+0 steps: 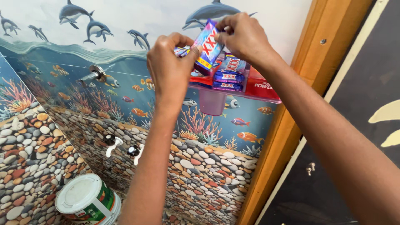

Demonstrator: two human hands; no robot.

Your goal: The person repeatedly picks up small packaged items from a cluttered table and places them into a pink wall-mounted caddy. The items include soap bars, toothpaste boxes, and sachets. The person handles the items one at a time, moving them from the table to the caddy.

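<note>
Purple and blue wrapping catches the light on the soap bar (207, 46) that both hands hold up against the wall, just above the pink plastic shelf (262, 89). The right hand (243, 35) pinches the bar's upper end, its grip closed tight on the wrapper with fingertips and thumb. The left hand (171, 68) has its grip closed around the lower end, thumb pressed on the front; a second small packet (181, 51) seems to sit behind its fingers, though I cannot tell whether it is held. The bar is tilted, its top leaning right. On the shelf just below lies a stack of like-wrapped soap bars (229, 74), beside a red packet (260, 85). Behind is a tiled wall with dolphins, fish and pebbles, a metal tap (93, 76) to the left, two small valve knobs (123, 146) lower down, and a white-lidded paint bucket (87, 201) on the floor. A wooden door frame (291, 108) stands at the right.
</note>
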